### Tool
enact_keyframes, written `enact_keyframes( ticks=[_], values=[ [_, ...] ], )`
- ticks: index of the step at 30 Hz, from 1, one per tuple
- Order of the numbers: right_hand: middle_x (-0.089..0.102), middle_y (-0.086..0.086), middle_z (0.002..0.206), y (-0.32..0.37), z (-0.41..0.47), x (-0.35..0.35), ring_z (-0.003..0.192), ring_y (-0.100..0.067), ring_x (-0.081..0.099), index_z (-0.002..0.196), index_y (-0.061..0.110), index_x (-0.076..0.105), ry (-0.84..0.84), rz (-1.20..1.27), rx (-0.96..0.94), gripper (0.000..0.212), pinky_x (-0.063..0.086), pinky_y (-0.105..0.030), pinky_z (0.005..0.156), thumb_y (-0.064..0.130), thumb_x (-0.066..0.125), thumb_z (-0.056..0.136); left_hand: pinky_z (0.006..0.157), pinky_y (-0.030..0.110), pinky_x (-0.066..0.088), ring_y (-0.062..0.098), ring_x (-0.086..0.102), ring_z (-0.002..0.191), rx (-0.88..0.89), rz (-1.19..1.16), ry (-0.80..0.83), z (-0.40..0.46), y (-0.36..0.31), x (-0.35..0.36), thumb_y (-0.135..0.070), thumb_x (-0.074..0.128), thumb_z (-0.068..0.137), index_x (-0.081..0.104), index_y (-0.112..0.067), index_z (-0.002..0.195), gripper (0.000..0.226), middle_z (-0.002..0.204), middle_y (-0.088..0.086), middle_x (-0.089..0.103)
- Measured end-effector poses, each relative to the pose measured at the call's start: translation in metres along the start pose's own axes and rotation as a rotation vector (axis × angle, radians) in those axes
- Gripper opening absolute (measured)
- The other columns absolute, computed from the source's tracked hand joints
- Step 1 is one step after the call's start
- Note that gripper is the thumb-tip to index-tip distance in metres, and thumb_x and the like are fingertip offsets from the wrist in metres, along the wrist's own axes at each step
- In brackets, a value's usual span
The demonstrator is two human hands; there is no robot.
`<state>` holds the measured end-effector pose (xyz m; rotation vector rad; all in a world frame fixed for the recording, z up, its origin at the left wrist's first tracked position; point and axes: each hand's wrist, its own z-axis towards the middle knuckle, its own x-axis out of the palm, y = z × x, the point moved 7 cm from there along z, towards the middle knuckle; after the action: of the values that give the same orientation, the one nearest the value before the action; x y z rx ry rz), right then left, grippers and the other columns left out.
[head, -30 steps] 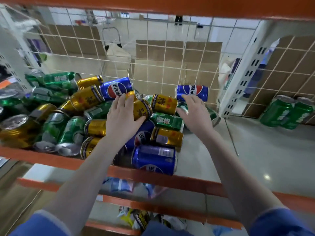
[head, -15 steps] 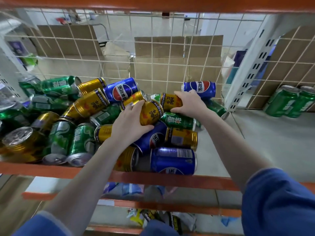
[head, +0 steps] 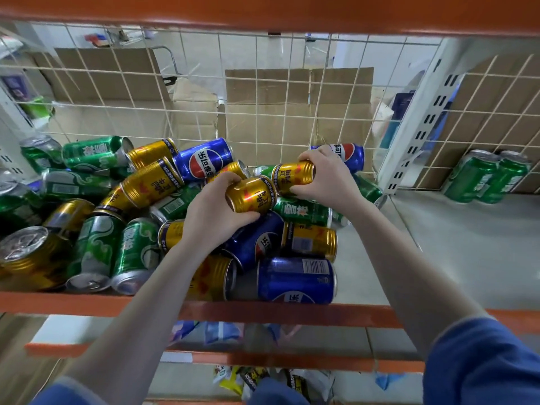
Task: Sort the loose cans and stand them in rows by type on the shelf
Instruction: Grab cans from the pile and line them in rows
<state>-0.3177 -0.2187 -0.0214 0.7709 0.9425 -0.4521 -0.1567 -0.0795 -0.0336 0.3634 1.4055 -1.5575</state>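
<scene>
The cans are glossy metal in gold, green and blue, with bare silver ends. The shelf is smooth and slightly shiny, behind it a thin wire grid and matt brown cardboard.

- An orange steel beam runs across the top.
- A white wire grid panel closes the shelf's back edge.
- Flattened brown cardboard leans behind the grid.
- A white slotted upright rises at the right.
- Beyond lies a pale, glossy floor.
- Crumpled packets lie below the lower orange rails.
</scene>
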Motion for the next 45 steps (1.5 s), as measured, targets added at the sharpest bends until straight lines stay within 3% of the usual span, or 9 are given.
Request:
enact_keyframes(
  ticks=[4,9,11,16,24,30,36,41,45],
  values=[
    [0.05,-0.001,0.119,-0.008,-0.028,-0.03,0.103,-0.014,0.046,0.126,0.021,0.05,-0.211,0.157,0.169,0.061,0.043,-0.03,0.09,0.036,0.076,0.072,0.079,0.023,0.039,0.008,0.047,0.096,0.022,-0.115,-0.087,0.005,-0.009,-0.019,-0.036,0.082,0.066,0.051,-0.025,0.121,0.063,0.104,-0.01,0.053],
    [0.055,0.006,0.104,-0.017,-0.076,-0.06,0.097,-0.016,0.052,0.123,0.022,0.054,-0.437,0.231,0.309,0.053,0.049,-0.039,0.087,0.034,0.072,0.075,0.082,0.016,0.037,0.005,0.046,0.1,0.078,-0.253,-0.126,0.004,-0.021,-0.028,-0.03,0.082,0.068,0.053,-0.022,0.123,0.062,0.107,-0.014,0.05],
    [0.054,0.002,0.108,-0.018,-0.095,-0.065,0.102,-0.019,0.051,0.123,0.022,0.056,-0.431,0.192,0.338,0.049,0.049,-0.042,0.089,0.034,0.069,0.078,0.082,0.01,0.037,0.005,0.047,0.099,0.108,-0.281,-0.096,0.004,-0.025,-0.026,-0.033,0.081,0.069,0.055,-0.023,0.121,0.059,0.108,-0.014,0.052],
    [0.057,-0.009,0.116,-0.017,-0.135,-0.073,0.107,-0.024,0.05,0.125,0.019,0.059,-0.367,-0.025,0.402,0.049,0.041,-0.031,0.085,0.034,0.07,0.08,0.096,0.046,0.044,0.02,0.055,0.103,0.218,-0.219,0.007,-0.005,-0.053,-0.018,-0.057,0.061,0.06,0.056,-0.028,0.114,0.061,0.105,-0.008,0.059],
    [0.059,-0.01,0.11,-0.06,-0.201,-0.108,0.1,-0.027,0.052,0.123,0.017,0.061,-0.341,-0.102,0.484,0.05,0.041,-0.032,0.078,0.032,0.072,0.077,0.094,0.034,0.031,0.018,0.043,0.11,0.341,-0.047,0.189,-0.034,-0.115,0.02,-0.041,0.073,0.074,0.053,-0.026,0.124,0.056,0.12,-0.001,0.056],
    [0.059,-0.01,0.109,-0.139,-0.26,-0.168,0.099,-0.029,0.052,0.121,0.019,0.062,-0.366,-0.102,0.506,0.047,0.046,-0.038,0.08,0.034,0.071,0.077,0.093,0.044,0.043,0.023,0.049,0.108,0.379,-0.041,0.244,-0.057,-0.205,0.092,-0.049,0.072,0.066,0.053,-0.031,0.122,0.061,0.115,-0.002,0.058],
    [0.058,-0.01,0.114,-0.247,-0.323,-0.252,0.102,-0.03,0.053,0.122,0.02,0.061,-0.356,-0.16,0.525,0.049,0.04,-0.032,0.08,0.034,0.072,0.077,0.084,0.027,0.03,0.012,0.041,0.103,0.394,-0.078,0.267,-0.092,-0.333,0.19,-0.04,0.076,0.07,0.054,-0.031,0.121,0.056,0.111,-0.009,0.052],
    [0.062,-0.01,0.111,-0.323,-0.376,-0.316,0.099,-0.03,0.054,0.12,0.018,0.062,-0.361,-0.218,0.571,0.049,0.038,-0.031,0.078,0.032,0.074,0.075,0.09,0.034,0.041,0.02,0.047,0.108,0.41,-0.138,0.326,-0.111,-0.428,0.258,-0.037,0.077,0.069,0.055,-0.03,0.119,0.055,0.116,-0.003,0.056],
    [0.063,-0.013,0.11,-0.371,-0.405,-0.346,0.101,-0.032,0.054,0.115,0.011,0.064,-0.38,-0.259,0.586,0.049,0.04,-0.039,0.09,0.026,0.077,0.071,0.09,0.038,0.043,0.019,0.046,0.108,0.447,-0.114,0.369,-0.112,-0.482,0.298,-0.037,0.077,0.069,0.053,-0.032,0.119,0.056,0.116,-0.003,0.055]
  ],
)
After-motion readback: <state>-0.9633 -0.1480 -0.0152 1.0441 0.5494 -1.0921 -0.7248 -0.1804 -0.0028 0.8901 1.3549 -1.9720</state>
